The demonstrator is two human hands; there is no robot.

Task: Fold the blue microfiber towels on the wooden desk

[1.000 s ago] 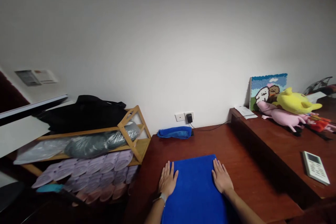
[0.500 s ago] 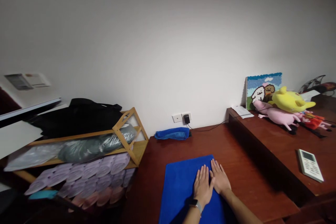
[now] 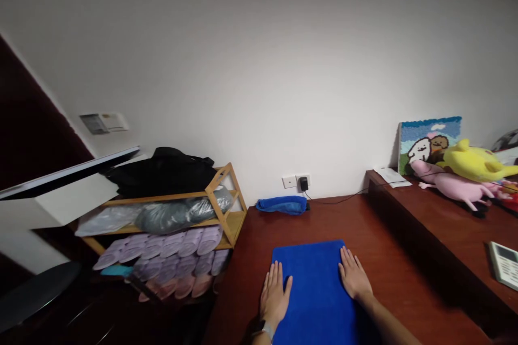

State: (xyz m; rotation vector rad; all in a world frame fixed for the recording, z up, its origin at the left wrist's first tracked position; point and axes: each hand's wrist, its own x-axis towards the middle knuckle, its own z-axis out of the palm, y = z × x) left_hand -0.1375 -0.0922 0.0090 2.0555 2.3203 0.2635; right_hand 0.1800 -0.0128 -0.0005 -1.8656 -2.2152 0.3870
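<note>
A blue cloth (image 3: 313,285) lies spread flat on the reddish-brown table (image 3: 396,259). My left hand (image 3: 275,294) rests flat on the cloth's left edge, fingers pointing away from me and thumb apart; a watch is on that wrist. On the right edge, near the far right corner of the cloth, my right hand (image 3: 355,275) lies flat with its fingers extended. Neither hand holds anything. Against the wall at the table's back sits a second, folded blue cloth (image 3: 282,205).
A wooden rack (image 3: 232,226) with slippers, wrapped bundles and a black bag stands left. Behind the table are a socket with a black plug (image 3: 304,184) and cable. The raised surface at right holds plush toys (image 3: 453,183), a picture (image 3: 431,143) and a white remote-like device (image 3: 505,265).
My hands have moved apart: the left went from the cloth's middle to its left edge, while the right stays by the right edge. The view has turned slightly left.
</note>
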